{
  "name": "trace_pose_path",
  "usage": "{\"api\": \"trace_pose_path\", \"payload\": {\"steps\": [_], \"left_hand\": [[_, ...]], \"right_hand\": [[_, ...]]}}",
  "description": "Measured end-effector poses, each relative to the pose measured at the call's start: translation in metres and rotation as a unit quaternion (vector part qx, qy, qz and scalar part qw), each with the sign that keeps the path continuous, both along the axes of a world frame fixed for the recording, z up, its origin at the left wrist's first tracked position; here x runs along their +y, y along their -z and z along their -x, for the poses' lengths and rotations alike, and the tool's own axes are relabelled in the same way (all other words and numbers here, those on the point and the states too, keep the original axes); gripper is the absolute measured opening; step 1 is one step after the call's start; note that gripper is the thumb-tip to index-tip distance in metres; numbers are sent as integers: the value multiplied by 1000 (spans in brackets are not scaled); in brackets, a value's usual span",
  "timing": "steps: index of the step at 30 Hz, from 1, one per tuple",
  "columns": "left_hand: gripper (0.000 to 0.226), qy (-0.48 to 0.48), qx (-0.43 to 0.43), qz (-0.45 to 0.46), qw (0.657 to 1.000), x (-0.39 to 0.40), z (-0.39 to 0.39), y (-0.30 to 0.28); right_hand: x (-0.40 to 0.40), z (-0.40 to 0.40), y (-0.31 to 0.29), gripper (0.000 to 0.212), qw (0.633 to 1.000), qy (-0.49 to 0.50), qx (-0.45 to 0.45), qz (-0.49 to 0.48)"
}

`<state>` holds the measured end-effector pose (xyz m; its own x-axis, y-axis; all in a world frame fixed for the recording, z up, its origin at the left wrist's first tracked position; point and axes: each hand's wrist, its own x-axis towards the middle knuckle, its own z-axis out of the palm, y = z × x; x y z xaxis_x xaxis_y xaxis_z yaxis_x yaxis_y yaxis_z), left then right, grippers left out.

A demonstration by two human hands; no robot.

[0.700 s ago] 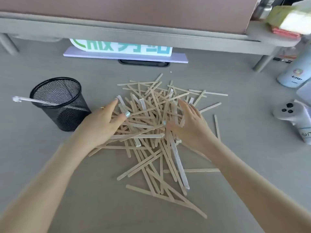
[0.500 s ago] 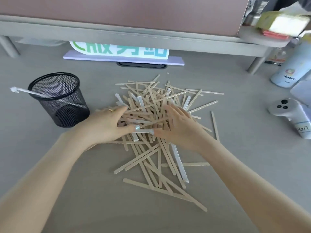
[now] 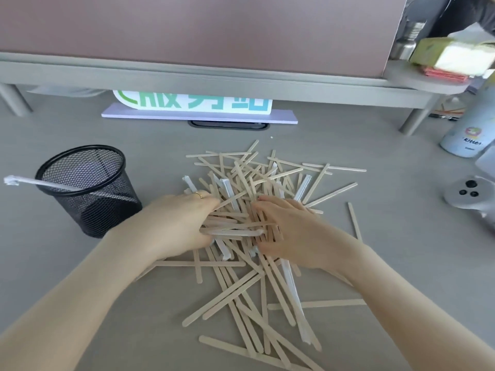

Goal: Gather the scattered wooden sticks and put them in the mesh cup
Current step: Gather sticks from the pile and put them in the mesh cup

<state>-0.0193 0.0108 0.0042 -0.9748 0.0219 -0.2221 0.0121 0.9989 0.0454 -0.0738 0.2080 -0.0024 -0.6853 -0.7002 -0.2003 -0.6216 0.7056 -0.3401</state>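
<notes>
A heap of several flat wooden sticks (image 3: 257, 287) lies scattered across the middle of the grey table, some in white paper wrappers. My left hand (image 3: 176, 223) and my right hand (image 3: 286, 231) press into the heap from either side, fingers curled around a bundle of sticks (image 3: 233, 226) between them. The black mesh cup (image 3: 88, 188) stands upright to the left, apart from my left hand. One white wrapped stick (image 3: 34, 182) leans out over the cup's rim.
A grey shelf (image 3: 214, 76) on legs spans the back, with a white and green sign (image 3: 192, 105) under it. A white bottle (image 3: 468, 129) and a grey controller (image 3: 471, 194) sit at the right. Single sticks lie out toward the right and the near edge.
Both hands have closed in toward each other and their fingers have curled around sticks in the middle of the heap, bunching them together.
</notes>
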Motion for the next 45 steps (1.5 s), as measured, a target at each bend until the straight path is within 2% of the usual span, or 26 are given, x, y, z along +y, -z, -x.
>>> {"api": "trace_pose_path", "payload": {"steps": [4, 7, 13, 20, 24, 27, 32, 34, 38, 41, 43, 45], "left_hand": [[42, -18, 29, 6, 999, 10, -1, 4], [41, -21, 56, 23, 998, 13, 1, 6], [41, -6, 90, 87, 992, 17, -5, 11], [22, 4, 69, 26, 997, 10, 2, 8], [23, 33, 78, -4, 996, 4, 7, 12], [13, 60, 90, -2, 994, 0, 10, 9], [2, 54, 108, -35, 992, -3, 4, 6], [9, 33, 115, -52, 991, -7, 1, 3], [12, 12, 127, -62, 990, -11, -2, -5], [7, 25, 77, -59, 995, -6, -5, -6], [21, 39, 39, -43, 998, -2, -3, -5], [34, 45, 10, -8, 999, -1, 1, -5]], "right_hand": [[3, 1, -4, 86, 998, 51, 47, 6], [6, 2, -4, 89, 995, 91, 34, 13], [5, -3, 0, 65, 993, 110, 14, 50], [4, 6, 8, 75, 989, 114, 15, 94], [12, 11, 7, 84, 988, 146, 26, 54], [10, 12, 10, 72, 991, 126, 10, 49], [7, 5, 6, 37, 988, 112, 26, 104], [5, 1, 5, 34, 986, 113, 29, 117], [7, 4, 3, 41, 984, 125, 25, 127], [8, 6, 3, 60, 983, 151, 4, 106], [7, 8, 3, 69, 984, 160, 21, 78], [6, 11, 3, 68, 986, 152, 43, 47]]}}
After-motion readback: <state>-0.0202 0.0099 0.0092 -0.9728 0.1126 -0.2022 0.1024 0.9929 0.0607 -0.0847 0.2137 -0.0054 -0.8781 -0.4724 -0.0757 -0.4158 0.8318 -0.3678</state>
